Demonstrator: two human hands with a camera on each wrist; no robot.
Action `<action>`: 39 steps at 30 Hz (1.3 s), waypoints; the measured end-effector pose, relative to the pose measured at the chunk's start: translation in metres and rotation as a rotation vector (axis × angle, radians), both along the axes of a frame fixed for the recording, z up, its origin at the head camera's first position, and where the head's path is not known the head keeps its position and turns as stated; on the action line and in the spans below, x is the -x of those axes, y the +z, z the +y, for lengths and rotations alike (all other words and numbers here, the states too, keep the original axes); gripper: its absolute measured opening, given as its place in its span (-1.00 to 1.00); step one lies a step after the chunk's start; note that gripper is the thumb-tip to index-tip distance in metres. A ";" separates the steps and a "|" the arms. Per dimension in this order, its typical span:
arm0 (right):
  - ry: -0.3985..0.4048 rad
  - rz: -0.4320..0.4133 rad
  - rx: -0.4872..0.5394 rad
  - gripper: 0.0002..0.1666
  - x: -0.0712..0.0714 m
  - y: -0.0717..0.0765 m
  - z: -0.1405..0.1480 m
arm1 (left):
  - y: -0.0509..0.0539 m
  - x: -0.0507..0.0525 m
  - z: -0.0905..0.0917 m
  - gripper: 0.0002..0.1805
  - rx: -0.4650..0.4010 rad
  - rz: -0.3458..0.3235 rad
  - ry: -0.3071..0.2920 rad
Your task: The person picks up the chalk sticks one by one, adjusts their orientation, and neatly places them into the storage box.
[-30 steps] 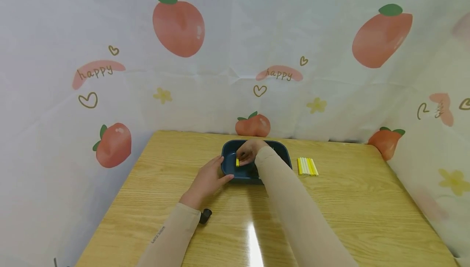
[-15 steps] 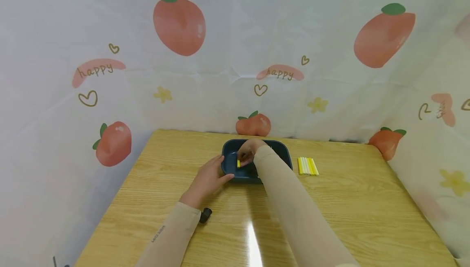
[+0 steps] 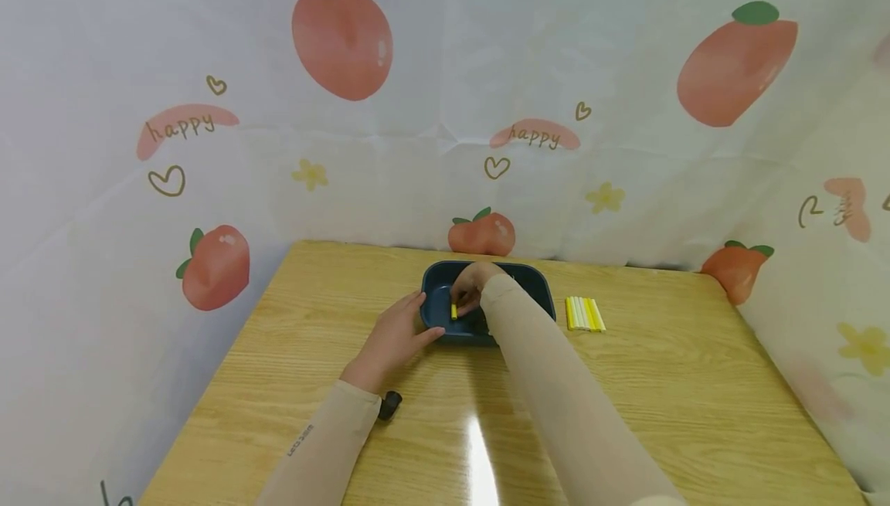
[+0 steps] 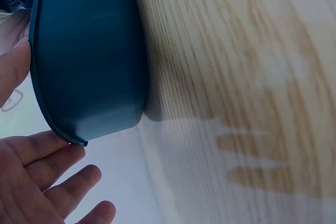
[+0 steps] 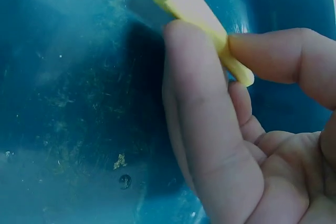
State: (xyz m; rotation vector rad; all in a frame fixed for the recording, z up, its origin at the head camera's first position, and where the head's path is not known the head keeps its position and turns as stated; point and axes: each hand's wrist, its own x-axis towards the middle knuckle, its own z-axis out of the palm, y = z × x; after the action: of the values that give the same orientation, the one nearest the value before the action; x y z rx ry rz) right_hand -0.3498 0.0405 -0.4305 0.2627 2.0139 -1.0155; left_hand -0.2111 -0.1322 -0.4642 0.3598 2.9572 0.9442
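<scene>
A dark blue plastic basin (image 3: 436, 301) stands at the back of the wooden table. My right hand (image 3: 470, 283) reaches inside it and pinches a yellow chalk stick (image 5: 197, 11) between thumb and fingertips, tilted above the basin floor in the right wrist view. My left hand (image 3: 394, 336) lies at the basin's left corner, fingers fairly straight. In the left wrist view its thumb (image 4: 13, 69) and index finger (image 4: 44, 142) touch the rim, the other fingers spread. My right forearm hides part of the basin's right side.
Several yellow and white chalk sticks (image 3: 585, 314) lie side by side on the table (image 3: 681, 375), right of the basin. A small black object (image 3: 390, 405) shows by the left cuff. A fruit-printed cloth (image 3: 445, 73) hangs behind the table.
The right hand and the yellow chalk have shifted very slightly within the basin. The left hand stays at the rim. The head view has tilted down a little.
</scene>
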 end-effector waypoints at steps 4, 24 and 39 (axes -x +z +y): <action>0.014 0.021 -0.013 -0.75 -0.001 0.002 0.003 | 0.001 0.000 0.000 -0.09 0.001 -0.001 -0.003; 0.274 0.110 0.094 -0.54 -0.010 0.040 0.027 | 0.004 0.000 0.000 -0.10 0.009 -0.036 0.012; 0.407 0.400 0.140 -0.78 -0.049 0.092 0.072 | 0.005 0.002 0.000 -0.09 0.014 -0.041 0.015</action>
State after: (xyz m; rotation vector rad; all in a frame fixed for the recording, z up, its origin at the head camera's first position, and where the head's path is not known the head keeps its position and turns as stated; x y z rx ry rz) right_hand -0.3013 0.1128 -0.3387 -0.4440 2.2080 -0.9908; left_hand -0.2128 -0.1321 -0.4594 0.3141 2.9317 0.9205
